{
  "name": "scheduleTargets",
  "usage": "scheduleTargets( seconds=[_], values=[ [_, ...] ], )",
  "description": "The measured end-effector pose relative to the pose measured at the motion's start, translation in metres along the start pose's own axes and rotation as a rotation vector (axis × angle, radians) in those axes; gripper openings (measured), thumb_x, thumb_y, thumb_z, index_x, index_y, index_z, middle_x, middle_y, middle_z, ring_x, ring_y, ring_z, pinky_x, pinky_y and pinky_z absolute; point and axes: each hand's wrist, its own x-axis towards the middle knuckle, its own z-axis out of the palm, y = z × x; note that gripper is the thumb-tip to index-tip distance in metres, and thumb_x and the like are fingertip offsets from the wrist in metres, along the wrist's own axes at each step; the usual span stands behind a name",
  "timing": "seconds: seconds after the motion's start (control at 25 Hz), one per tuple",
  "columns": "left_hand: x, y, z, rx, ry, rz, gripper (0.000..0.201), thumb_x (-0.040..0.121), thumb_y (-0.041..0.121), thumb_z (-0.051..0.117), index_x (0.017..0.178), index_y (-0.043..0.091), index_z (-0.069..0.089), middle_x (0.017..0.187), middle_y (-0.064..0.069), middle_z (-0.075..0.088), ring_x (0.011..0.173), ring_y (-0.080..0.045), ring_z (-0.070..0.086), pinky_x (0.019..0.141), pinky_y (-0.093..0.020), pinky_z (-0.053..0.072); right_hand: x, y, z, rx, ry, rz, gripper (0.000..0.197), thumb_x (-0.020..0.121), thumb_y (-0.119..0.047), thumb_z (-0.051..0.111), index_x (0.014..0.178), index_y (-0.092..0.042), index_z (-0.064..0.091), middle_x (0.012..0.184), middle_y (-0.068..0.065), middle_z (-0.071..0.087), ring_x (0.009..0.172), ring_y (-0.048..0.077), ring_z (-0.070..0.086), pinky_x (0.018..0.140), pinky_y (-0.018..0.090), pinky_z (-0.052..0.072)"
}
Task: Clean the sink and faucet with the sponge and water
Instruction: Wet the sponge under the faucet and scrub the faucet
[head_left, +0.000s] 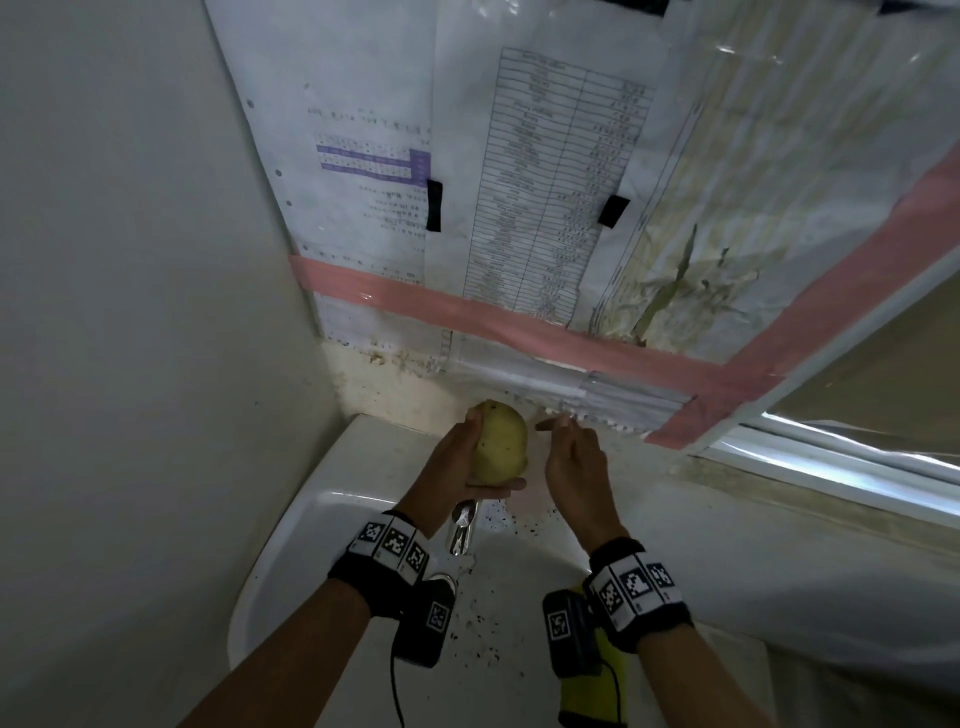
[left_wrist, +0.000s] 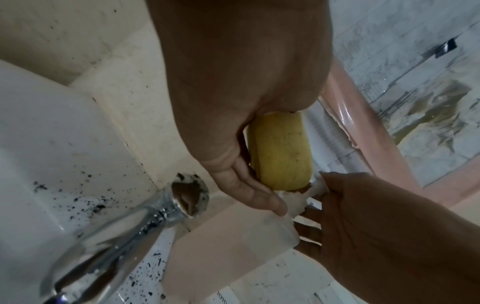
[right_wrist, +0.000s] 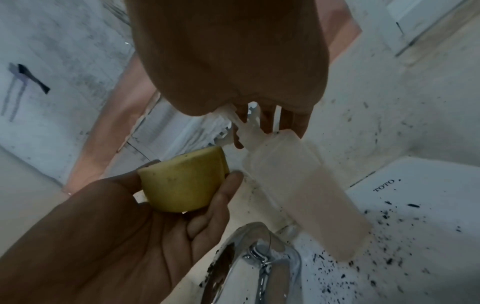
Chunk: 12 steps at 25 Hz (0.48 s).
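Above the back edge of the white ceramic sink (head_left: 311, 525), a rounded yellow foam sponge (head_left: 500, 444) is being held by the left hand (head_left: 457, 467), whose fingers (right_wrist: 223, 193) are being kept curled around it so that one broad face is turned toward the right hand (head_left: 574, 467). A translucent plastic pump bottle of pale pinkish liquid (right_wrist: 306, 193) is being met at its white pump head (right_wrist: 246, 129) by the right hand, whose fingers (right_wrist: 267, 117) are being held fairly straight and slightly apart over the pump rather than closed round it. The step is judged to be the loading of the sponge with soap; it is being done best with the nozzle kept directly over the sponge's face and the pump pressed straight down, so that nothing is being lost onto the ledge. One sponge, one bottle, one chrome faucet (left_wrist: 109, 242) and one sink are being counted, and many black specks (right_wrist: 389, 263) are being seen scattered over the white ceramic
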Motion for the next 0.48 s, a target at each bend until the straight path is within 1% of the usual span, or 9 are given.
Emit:
scheduleTargets(
  seconds=[0.08,0.16,0.2,0.24,0.28,0.32,0.36,0.4,0.48],
  values=[
    [0.003,-0.003,0.006,0.01,-0.014,0.005,0.072,0.093,0.07,0.041,0.144,0.02,0.048,0.117,-0.019,0.073,0.098,-0.046,0.072,0.095,-0.058,0.056,0.0,0.0,0.002,0.097,-0.036,0.061,0.048,0.106,-0.057,0.017,0.108,-0.045,0.064,0.114,-0.007,0.058,0.116,0.018,0.053,0.109,0.048,0.039],
    [0.004,-0.006,0.01,0.013,-0.019,-0.006,0.077,0.087,0.075,0.049,0.142,0.021,0.049,0.117,-0.018,0.073,0.098,-0.044,0.073,0.094,-0.055,0.057,-0.003,-0.004,0.001,0.194,-0.087,0.142,0.044,0.104,-0.063,0.018,0.107,-0.048,0.059,0.119,-0.008,0.057,0.12,0.014,0.052,0.11,0.04,0.038],
    [0.004,-0.007,0.011,0.006,-0.018,-0.018,0.078,0.085,0.075,0.057,0.141,0.02,0.051,0.117,-0.018,0.073,0.098,-0.044,0.073,0.091,-0.052,0.058,-0.003,-0.006,0.0,0.233,-0.11,0.167,0.041,0.104,-0.063,0.019,0.106,-0.048,0.057,0.12,-0.008,0.057,0.118,0.012,0.053,0.107,0.035,0.04],
    [0.003,-0.009,0.011,-0.003,-0.018,-0.025,0.079,0.082,0.072,0.064,0.139,0.019,0.052,0.117,-0.018,0.073,0.098,-0.045,0.073,0.088,-0.049,0.06,-0.004,-0.009,0.0,0.282,-0.127,0.175,0.041,0.105,-0.062,0.021,0.107,-0.045,0.058,0.119,-0.006,0.059,0.115,0.011,0.056,0.1,0.028,0.045],
    [0.003,-0.009,0.011,-0.012,-0.017,-0.03,0.078,0.08,0.068,0.068,0.138,0.018,0.054,0.117,-0.018,0.073,0.097,-0.045,0.073,0.084,-0.047,0.06,-0.003,-0.009,0.0,0.327,-0.134,0.181,0.044,0.105,-0.06,0.022,0.108,-0.04,0.061,0.118,-0.003,0.061,0.111,0.01,0.06,0.091,0.022,0.049],
    [0.004,-0.011,0.011,-0.02,-0.017,-0.03,0.076,0.079,0.063,0.069,0.137,0.017,0.055,0.116,-0.019,0.073,0.097,-0.046,0.073,0.081,-0.046,0.06,-0.002,-0.008,0.001,0.358,-0.142,0.191,0.046,0.105,-0.06,0.024,0.108,-0.037,0.063,0.117,-0.003,0.063,0.107,0.007,0.063,0.082,0.018,0.05],
    [0.004,-0.011,0.011,-0.028,-0.017,-0.03,0.072,0.081,0.061,0.069,0.136,0.016,0.056,0.116,-0.02,0.073,0.096,-0.046,0.073,0.081,-0.046,0.061,0.0,-0.005,0.003,0.379,-0.151,0.209,0.048,0.104,-0.063,0.025,0.108,-0.037,0.065,0.117,-0.004,0.064,0.106,0.005,0.063,0.08,0.017,0.051],
    [0.005,-0.013,0.01,-0.032,-0.019,-0.028,0.068,0.085,0.059,0.068,0.136,0.014,0.056,0.115,-0.02,0.073,0.096,-0.047,0.072,0.082,-0.046,0.061,0.003,-0.001,0.005,0.387,-0.155,0.223,0.052,0.101,-0.069,0.026,0.109,-0.038,0.066,0.119,-0.003,0.065,0.107,0.005,0.064,0.084,0.02,0.052],
    [0.007,-0.015,0.01,-0.033,-0.026,-0.02,0.063,0.09,0.056,0.062,0.136,0.013,0.056,0.114,-0.022,0.073,0.096,-0.048,0.072,0.085,-0.05,0.06,0.008,0.009,0.012,0.388,-0.163,0.243,0.065,0.091,-0.084,0.028,0.116,-0.039,0.068,0.126,0.001,0.064,0.114,0.01,0.064,0.097,0.033,0.055]
  ],
)
